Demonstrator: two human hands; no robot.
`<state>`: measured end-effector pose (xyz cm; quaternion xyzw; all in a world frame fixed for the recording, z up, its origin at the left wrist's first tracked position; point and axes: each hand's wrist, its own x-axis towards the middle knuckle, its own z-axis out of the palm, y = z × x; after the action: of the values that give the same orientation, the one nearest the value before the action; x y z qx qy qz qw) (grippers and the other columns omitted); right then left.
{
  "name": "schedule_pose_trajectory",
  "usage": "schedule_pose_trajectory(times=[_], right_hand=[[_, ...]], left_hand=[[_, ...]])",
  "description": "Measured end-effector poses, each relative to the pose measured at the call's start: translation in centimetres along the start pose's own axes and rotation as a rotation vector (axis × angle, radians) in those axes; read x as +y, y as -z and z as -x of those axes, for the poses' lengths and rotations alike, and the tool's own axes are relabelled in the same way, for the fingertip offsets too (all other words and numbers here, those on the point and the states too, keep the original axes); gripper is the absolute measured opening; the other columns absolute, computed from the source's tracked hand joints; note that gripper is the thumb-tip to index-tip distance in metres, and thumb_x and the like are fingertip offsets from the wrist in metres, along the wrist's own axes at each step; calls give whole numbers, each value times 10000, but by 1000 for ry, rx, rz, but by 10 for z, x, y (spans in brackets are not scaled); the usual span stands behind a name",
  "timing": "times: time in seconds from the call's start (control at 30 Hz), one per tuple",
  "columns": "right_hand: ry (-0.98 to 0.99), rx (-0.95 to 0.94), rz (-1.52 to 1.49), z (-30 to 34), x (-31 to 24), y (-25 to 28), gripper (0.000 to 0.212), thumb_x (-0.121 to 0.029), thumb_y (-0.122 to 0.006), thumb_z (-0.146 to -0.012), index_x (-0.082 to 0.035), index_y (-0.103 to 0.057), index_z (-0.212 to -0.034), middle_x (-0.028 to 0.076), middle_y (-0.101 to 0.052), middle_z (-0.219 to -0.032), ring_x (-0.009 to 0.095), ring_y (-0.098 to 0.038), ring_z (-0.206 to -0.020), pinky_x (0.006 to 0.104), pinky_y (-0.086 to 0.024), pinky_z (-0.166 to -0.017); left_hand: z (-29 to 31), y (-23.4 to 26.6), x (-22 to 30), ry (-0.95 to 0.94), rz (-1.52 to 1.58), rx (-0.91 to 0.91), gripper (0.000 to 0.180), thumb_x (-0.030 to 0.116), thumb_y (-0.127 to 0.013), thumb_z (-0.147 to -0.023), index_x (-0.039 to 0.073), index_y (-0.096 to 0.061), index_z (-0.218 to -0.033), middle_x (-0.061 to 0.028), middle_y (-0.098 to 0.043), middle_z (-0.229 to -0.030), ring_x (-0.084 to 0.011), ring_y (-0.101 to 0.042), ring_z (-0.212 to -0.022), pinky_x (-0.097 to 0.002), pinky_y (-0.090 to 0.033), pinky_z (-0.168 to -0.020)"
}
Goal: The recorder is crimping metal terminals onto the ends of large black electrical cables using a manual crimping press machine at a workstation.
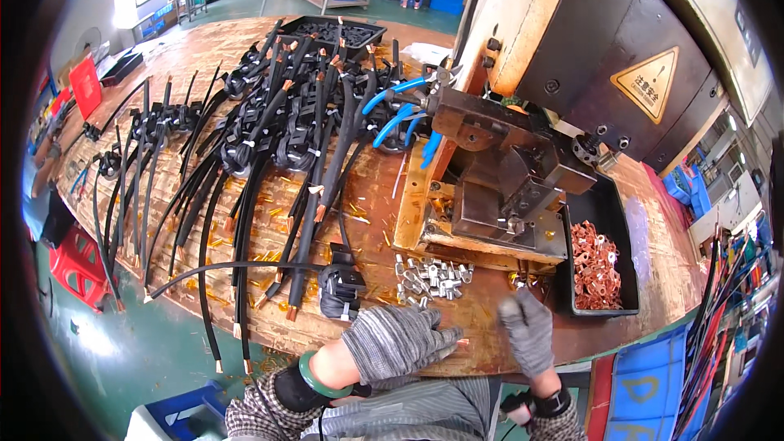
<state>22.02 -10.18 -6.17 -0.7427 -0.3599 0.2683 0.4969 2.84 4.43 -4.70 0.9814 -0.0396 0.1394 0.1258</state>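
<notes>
My left hand (400,345), in a grey knit glove, lies low over the table's front edge with its fingers closed together. A bare copper cable end (463,343) shows at its fingertips; the rest of that cable is mostly hidden. My right hand (529,333), also gloved, is raised to the right, below the press's base, and its fingers are smeared by motion. Small silver cable lugs (433,279) lie in a loose pile just beyond my left hand. A coiled black cable (339,287) rests beside them. Copper-coloured lugs (594,268) fill a black tray (625,237) at the right.
A heavy press (498,204) with a yellow warning triangle stands at the right. Blue-handled pliers (400,110) lean by it. Many black cables (278,122) with bare copper ends cover the table's left half. A red stool (80,265) and blue crates (645,384) stand below.
</notes>
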Motion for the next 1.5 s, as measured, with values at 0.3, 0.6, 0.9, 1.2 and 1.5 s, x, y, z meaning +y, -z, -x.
schedule_pose_trajectory(times=[0.3,0.6,0.9,1.2,1.5], right_hand=[[706,-222,1157,-38,-18,-44,240,-226,-551,-781,-86,-581,-973,97,-578,-838,257,-591,-771,388,-489,-646],[705,-205,1092,-40,-12,-37,211,-244,-581,-777,-80,-597,-909,102,-576,-821,263,-573,-716,378,-466,-607],[689,51,381,-20,-5,-6,168,-137,-672,-733,-37,-595,-844,61,-596,-832,172,-571,-699,281,-467,-598],[-18,60,-427,22,29,-2,219,-88,-656,-778,-79,-457,-687,-3,-496,-575,58,-440,-484,209,-358,-436],[-71,57,-435,26,25,-6,219,-69,-665,-768,-92,-458,-836,2,-502,-625,69,-494,-524,210,-435,-475]], left_hand=[[5,-2,4,33,56,3,294,208,-467,-826,106,-521,-1097,-82,-521,-763,-242,-587,-653,-357,-455,-463],[-3,-13,5,14,93,-1,311,152,-463,-802,67,-512,-1098,-108,-540,-831,-277,-587,-718,-376,-477,-518],[-8,-2,12,24,-18,-112,372,140,-431,-814,140,-503,-1179,-106,-536,-839,-262,-593,-670,-374,-472,-498],[-20,-17,4,35,-19,-23,277,155,-454,-823,107,-524,-1086,-94,-533,-782,-257,-591,-637,-368,-463,-474],[-18,-20,8,89,15,3,218,221,-464,-844,93,-543,-1002,-105,-533,-746,-267,-596,-635,-381,-462,-476]])
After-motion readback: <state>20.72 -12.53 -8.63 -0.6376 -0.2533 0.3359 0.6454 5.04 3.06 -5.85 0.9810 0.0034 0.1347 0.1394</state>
